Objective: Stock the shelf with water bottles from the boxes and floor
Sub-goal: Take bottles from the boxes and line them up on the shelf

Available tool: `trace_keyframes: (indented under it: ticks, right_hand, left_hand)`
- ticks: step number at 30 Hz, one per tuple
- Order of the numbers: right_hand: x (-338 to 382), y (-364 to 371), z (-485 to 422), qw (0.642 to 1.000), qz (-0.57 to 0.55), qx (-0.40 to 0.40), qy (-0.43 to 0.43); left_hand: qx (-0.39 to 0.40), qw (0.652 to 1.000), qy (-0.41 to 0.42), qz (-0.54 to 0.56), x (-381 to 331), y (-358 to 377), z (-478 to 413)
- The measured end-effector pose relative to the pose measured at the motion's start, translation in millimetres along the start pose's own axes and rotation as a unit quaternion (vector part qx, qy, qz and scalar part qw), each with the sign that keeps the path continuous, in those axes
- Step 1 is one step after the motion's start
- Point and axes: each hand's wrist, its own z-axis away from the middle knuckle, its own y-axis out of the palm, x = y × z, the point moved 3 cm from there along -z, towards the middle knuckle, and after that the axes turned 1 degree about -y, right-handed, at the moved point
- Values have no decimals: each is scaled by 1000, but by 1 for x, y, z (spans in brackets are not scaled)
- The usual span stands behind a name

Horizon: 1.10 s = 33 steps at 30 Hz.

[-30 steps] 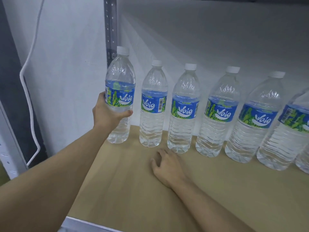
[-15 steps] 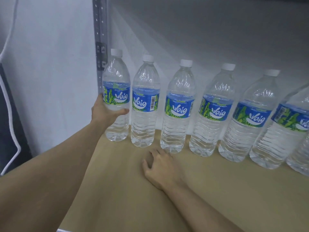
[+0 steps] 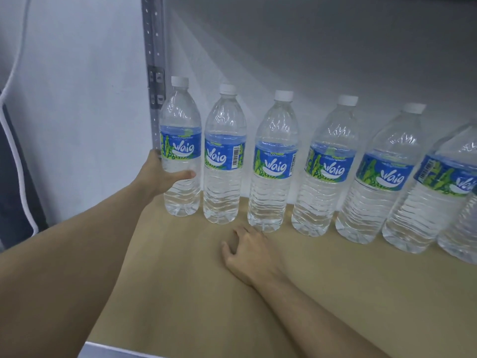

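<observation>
Several clear water bottles with blue and green labels and white caps stand in a row along the back of a tan wooden shelf [image 3: 196, 293]. The leftmost bottle [image 3: 180, 120] stands upright on the shelf at the row's left end, close beside its neighbour [image 3: 224, 156]. My left hand [image 3: 161, 177] grips this leftmost bottle just below its label, thumb across the front. My right hand [image 3: 247, 254] rests on the shelf board in front of the third bottle [image 3: 273, 164], fingers loosely curled, holding nothing.
A perforated metal upright [image 3: 154, 73] rises just behind and left of the held bottle. A white wall lies to the left, with a white cable [image 3: 15, 140] hanging along it. The shelf's metal front edge [image 3: 108, 351] shows at the bottom.
My left hand has moved the leftmost bottle back and down onto the shelf, into line with the row. My right hand has stayed resting on the board.
</observation>
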Motion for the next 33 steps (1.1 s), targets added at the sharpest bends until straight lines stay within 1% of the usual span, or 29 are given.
trace_keyframes:
  ticks: [7, 11, 13, 17, 30, 33]
  right_hand:
    - [1, -1, 1, 1000, 1, -1, 0]
    - [0, -1, 0, 1000, 3, -3, 0]
    - [1, -1, 1, 1000, 6, -2, -3]
    - [1, -1, 1, 1000, 5, -1, -4]
    - [0, -1, 1, 1000, -3, 3, 4]
    - [1, -1, 1, 1000, -3, 9, 11]
  left_hand:
    - [18, 1000, 11, 15, 5, 2, 4]
    - [50, 998, 12, 47, 3, 3, 8]
    - [45, 997, 16, 53, 3, 5, 13]
    - [19, 999, 15, 21, 5, 5, 19]
    - [51, 998, -36, -32, 3, -1, 19]
    - [44, 996, -41, -60, 0, 0, 23]
